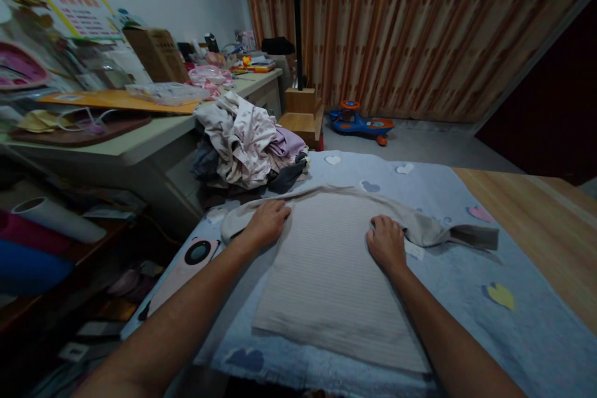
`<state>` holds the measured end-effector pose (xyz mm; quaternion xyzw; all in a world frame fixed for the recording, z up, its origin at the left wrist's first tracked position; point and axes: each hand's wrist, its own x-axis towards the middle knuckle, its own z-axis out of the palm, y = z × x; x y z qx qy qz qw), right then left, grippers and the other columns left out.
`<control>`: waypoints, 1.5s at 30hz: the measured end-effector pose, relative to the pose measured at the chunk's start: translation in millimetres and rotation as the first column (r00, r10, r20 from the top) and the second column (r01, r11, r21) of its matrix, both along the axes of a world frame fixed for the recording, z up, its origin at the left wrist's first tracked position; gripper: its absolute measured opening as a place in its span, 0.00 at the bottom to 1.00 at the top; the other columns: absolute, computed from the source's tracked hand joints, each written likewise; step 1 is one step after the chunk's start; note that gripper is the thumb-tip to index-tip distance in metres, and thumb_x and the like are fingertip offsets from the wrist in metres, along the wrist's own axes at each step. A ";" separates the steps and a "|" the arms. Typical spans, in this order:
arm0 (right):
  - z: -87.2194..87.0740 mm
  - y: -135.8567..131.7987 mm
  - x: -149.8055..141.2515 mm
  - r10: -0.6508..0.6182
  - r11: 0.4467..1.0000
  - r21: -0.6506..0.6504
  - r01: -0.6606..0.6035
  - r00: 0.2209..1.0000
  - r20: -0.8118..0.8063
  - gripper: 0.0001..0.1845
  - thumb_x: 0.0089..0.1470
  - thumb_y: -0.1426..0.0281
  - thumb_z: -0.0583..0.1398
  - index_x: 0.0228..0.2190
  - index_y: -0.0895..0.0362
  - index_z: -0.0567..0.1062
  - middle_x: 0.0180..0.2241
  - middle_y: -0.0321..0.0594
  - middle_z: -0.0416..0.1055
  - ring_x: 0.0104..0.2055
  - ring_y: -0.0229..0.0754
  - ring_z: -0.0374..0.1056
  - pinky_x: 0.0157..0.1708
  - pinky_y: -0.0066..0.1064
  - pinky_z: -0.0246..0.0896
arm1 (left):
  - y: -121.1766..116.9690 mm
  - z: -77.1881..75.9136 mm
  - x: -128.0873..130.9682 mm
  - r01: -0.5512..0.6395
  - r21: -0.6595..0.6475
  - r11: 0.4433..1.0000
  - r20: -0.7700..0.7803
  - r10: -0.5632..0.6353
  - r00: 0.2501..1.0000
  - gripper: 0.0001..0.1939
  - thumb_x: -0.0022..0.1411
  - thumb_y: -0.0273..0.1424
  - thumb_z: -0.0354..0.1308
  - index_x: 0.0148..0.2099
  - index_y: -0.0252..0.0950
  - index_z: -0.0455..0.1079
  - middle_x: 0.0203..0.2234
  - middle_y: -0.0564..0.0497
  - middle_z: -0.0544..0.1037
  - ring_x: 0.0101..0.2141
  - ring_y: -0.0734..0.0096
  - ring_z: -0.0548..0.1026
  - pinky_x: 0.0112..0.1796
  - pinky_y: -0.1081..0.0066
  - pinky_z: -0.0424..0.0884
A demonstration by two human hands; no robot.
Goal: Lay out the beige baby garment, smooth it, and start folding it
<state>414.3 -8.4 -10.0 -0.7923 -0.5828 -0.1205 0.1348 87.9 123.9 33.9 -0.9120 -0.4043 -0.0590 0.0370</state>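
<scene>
A light grey ribbed long-sleeved shirt (pixel 336 273) lies flat on a blue blanket (pixel 461 298) with heart patterns, its hem toward me. One sleeve curves out to the left and the other stretches to the right. My left hand (pixel 268 224) is closed at the shirt's left edge near the upper body, its fingertips curled over the fabric. Along the opposite edge, my right hand (pixel 388 241) grips the shirt with curled fingers. A pink phone (pixel 186 267) with a round dark camera rests beside my left forearm.
A heap of crumpled clothes (pixel 247 143) sits at the back left, by a cluttered desk (pixel 140 143). Bare wood (pixel 545 211) shows right of the blanket. Beyond, a blue ride-on toy (pixel 357 123) stands on the floor before curtains (pixel 396 31).
</scene>
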 end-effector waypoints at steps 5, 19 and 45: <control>2.8 5.4 11.0 0.012 0.998 -0.063 -0.014 0.999 -0.047 0.12 0.56 0.72 0.56 0.42 0.58 0.73 0.45 0.45 0.71 0.46 0.49 0.63 0.45 0.36 0.52 | 6.0 -16.1 0.4 -0.062 0.001 0.998 -0.030 0.062 0.998 0.30 0.64 0.21 0.44 0.66 0.43 0.59 0.61 0.43 0.66 0.59 0.53 0.64 0.55 0.55 0.62; 23.9 85.8 59.3 -0.142 0.978 -0.168 0.127 0.986 -0.084 0.26 0.60 0.67 0.54 0.59 0.61 0.65 0.56 0.53 0.68 0.59 0.53 0.59 0.55 0.42 0.47 | 40.9 11.8 9.9 -0.125 -0.071 0.990 -0.055 0.122 0.991 0.16 0.65 0.26 0.47 0.45 0.40 0.76 0.43 0.43 0.79 0.47 0.54 0.73 0.47 0.60 0.65; 45.7 93.7 77.9 -0.136 0.964 -0.249 0.095 0.979 -0.154 0.16 0.61 0.67 0.54 0.46 0.56 0.76 0.45 0.47 0.77 0.50 0.49 0.68 0.50 0.38 0.52 | 83.8 -4.8 79.7 -0.309 -0.279 0.909 0.235 0.377 0.896 0.16 0.65 0.30 0.51 0.53 0.33 0.71 0.45 0.40 0.78 0.47 0.57 0.76 0.48 0.64 0.70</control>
